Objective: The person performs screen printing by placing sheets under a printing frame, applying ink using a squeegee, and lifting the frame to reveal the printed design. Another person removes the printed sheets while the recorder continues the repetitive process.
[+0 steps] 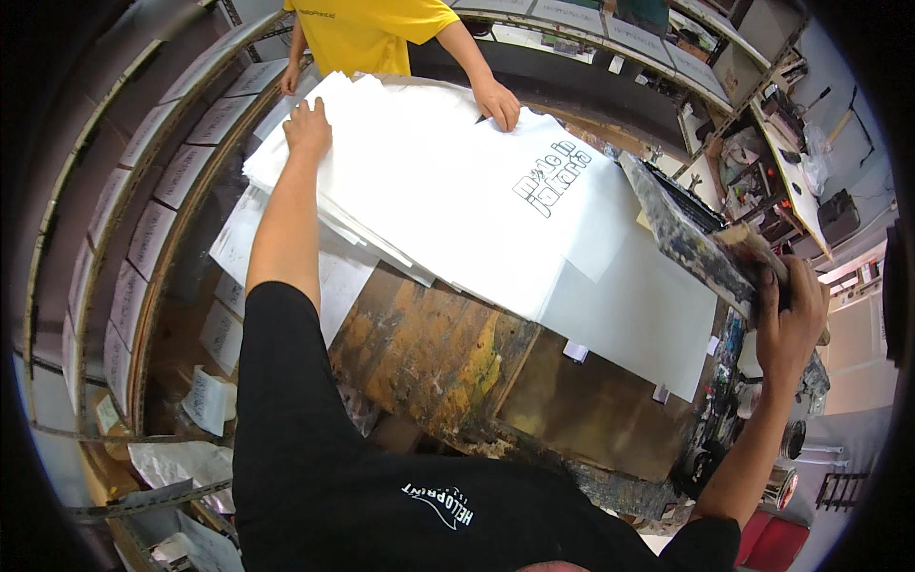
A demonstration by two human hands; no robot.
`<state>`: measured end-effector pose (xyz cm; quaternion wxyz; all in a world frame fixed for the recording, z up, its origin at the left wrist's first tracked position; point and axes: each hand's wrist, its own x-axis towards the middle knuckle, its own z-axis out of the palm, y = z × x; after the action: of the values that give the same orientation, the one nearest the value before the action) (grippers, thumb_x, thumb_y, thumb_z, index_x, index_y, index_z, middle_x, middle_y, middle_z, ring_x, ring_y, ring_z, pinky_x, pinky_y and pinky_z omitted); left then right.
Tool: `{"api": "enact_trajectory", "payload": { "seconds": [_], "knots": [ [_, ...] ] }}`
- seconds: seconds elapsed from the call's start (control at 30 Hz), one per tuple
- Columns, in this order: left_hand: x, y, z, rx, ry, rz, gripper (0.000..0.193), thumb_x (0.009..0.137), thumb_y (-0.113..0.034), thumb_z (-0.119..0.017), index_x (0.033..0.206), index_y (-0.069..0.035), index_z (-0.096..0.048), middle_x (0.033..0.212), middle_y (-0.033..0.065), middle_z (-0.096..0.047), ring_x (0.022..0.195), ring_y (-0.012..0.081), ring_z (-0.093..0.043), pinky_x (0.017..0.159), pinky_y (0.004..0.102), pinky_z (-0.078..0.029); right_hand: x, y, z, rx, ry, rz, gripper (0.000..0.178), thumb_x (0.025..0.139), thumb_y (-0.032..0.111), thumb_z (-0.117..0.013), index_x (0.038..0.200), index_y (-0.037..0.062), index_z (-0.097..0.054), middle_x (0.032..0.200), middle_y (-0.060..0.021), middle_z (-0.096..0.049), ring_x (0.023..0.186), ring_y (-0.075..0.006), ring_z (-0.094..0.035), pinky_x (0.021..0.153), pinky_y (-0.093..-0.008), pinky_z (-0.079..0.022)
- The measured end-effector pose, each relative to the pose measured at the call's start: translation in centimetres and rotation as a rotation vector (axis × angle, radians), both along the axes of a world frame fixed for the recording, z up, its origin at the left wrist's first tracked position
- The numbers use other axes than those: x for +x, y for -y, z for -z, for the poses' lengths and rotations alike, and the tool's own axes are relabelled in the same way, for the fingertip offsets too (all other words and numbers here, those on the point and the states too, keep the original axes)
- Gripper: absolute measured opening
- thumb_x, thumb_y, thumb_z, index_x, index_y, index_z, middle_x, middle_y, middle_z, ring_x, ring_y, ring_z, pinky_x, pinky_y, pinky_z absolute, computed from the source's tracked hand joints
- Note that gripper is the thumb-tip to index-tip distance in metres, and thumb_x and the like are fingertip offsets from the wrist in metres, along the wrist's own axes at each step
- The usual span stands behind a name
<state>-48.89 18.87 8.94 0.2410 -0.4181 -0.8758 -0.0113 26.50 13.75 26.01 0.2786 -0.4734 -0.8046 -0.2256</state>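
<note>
My left hand (310,129) rests on the far left end of a thick stack of white sheets (410,181), fingers slightly spread with the tips pressing on the top. Black outlined lettering is printed near the stack's right end. On the right, my right hand (791,319) is closed around the near end of a paint-smeared screen-printing frame (691,243). The frame is tilted up, its underside hidden from me. Below it a pale translucent sheet (629,315) lies on the board, with small white tabs at its near edge.
Across the table, a person in a yellow shirt (367,33) has one hand (498,103) on the sheets' far edge. The worktable (429,353) is brown and paint-stained. Racks (143,229) of printed sheets line the left; paint cans (782,486) stand at the lower right.
</note>
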Motion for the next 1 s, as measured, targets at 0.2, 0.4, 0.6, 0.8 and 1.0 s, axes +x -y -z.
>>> {"api": "enact_trajectory", "payload": {
  "seconds": [0.2, 0.4, 0.6, 0.8, 1.0],
  "knots": [
    [-5.7, -4.4, -1.4, -0.164, 0.339, -0.065, 0.076, 0.079, -0.047, -0.08, 0.141, -0.006, -0.069, 0.145, 0.0198, -0.068, 0.132, 0.0364, -0.067, 0.109, 0.0485, -0.055, 0.4, 0.1, 0.2, -0.057, 0.001, 0.038, 0.035, 0.1, 0.033, -0.067, 0.114, 0.0004, -0.069, 0.108, -0.0199, -0.068, 0.104, -0.0432, -0.058, 0.096, -0.049, -0.044],
    [-9.0, -6.7, -1.1, -0.247, 0.473, 0.0, 0.075, 0.062, -0.047, -0.088, 0.116, 0.005, -0.079, 0.12, 0.0257, -0.078, 0.11, 0.0357, -0.076, 0.096, 0.0424, -0.06, 0.8, 0.1, 0.5, -0.052, -0.014, 0.009, 0.04, 0.104, 0.037, -0.063, 0.115, -0.0008, -0.069, 0.107, -0.0195, -0.07, 0.1, -0.0404, -0.06, 0.09, -0.0461, -0.047],
    [-4.0, -6.0, -2.7, -0.295, 0.395, -0.008, 0.053, 0.072, -0.032, -0.087, 0.113, 0.002, -0.08, 0.119, 0.0225, -0.079, 0.111, 0.0351, -0.077, 0.093, 0.0439, -0.062, 0.6, 0.0, 0.3, -0.067, -0.032, 0.024, 0.04, 0.104, 0.036, -0.063, 0.114, -0.0015, -0.069, 0.105, -0.0193, -0.07, 0.1, -0.0399, -0.061, 0.091, -0.0452, -0.047],
    [1.7, -4.8, -1.6, -0.157, 0.22, -0.067, 0.033, 0.096, -0.021, -0.068, 0.126, -0.007, -0.073, 0.13, 0.019, -0.076, 0.121, 0.0367, -0.075, 0.098, 0.0473, -0.061, -0.1, 0.7, 0.4, -0.032, -0.026, 0.021, 0.033, 0.101, 0.03, -0.068, 0.114, -0.0006, -0.07, 0.109, -0.0202, -0.07, 0.104, -0.0407, -0.061, 0.094, -0.0458, -0.047],
    [1.2, -3.6, -3.1, -0.148, 0.15, 0.051, 0.042, 0.093, -0.029, -0.074, 0.127, -0.006, -0.07, 0.127, 0.0212, -0.077, 0.121, 0.0378, -0.074, 0.101, 0.0505, -0.058, -1.1, 1.1, 0.1, 0.045, -0.031, -0.011, 0.037, 0.095, 0.035, -0.073, 0.108, -0.0002, -0.069, 0.1, -0.0189, -0.067, 0.099, -0.0413, -0.06, 0.088, -0.0471, -0.045]
  ]
}}
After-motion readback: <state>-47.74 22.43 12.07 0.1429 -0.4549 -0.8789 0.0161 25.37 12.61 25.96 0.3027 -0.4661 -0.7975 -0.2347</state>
